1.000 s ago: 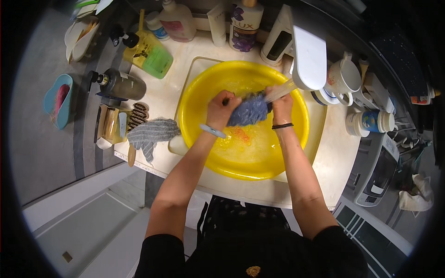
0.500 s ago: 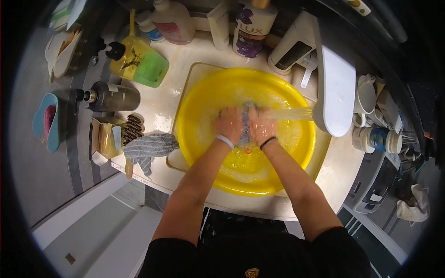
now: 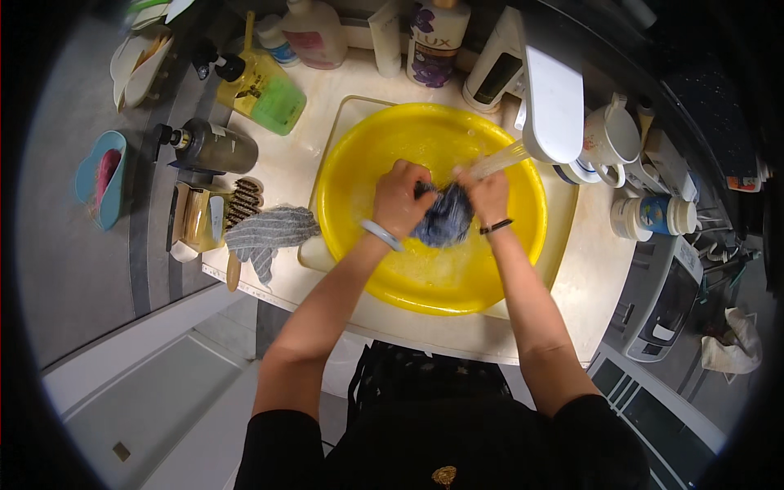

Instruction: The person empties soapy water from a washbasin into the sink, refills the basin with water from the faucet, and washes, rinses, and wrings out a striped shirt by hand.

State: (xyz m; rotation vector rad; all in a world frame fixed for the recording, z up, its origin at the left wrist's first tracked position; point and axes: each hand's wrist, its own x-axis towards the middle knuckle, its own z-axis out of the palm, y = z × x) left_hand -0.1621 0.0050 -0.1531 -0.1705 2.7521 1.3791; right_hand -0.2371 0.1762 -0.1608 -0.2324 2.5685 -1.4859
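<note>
A round yellow basin (image 3: 437, 307) stands in the sink with cloudy water in it. Over its middle, my left hand (image 3: 400, 198), with a pale bangle at the wrist, grips one side of a wet dark blue cloth (image 3: 445, 220). The other side is pinched in my right hand (image 3: 487, 196), which wears a black band. Most of the cloth hangs bunched between the hands, blurred by motion; its exact kind cannot be made out. From the white faucet (image 3: 555, 106), a stream of water (image 3: 505, 158) falls beside my right hand.
Left of the basin lie a grey striped cloth (image 3: 273, 230) and a bristle brush (image 3: 244, 202). Pump bottles, one brown (image 3: 219, 149) and one yellow-green (image 3: 265, 96), stand behind them. A white mug (image 3: 608, 137) and several jars (image 3: 653, 217) are on the right.
Both hands have come up from the water, where they were pressed down, and now lift the bunched blue cloth. My view has shifted slightly.
</note>
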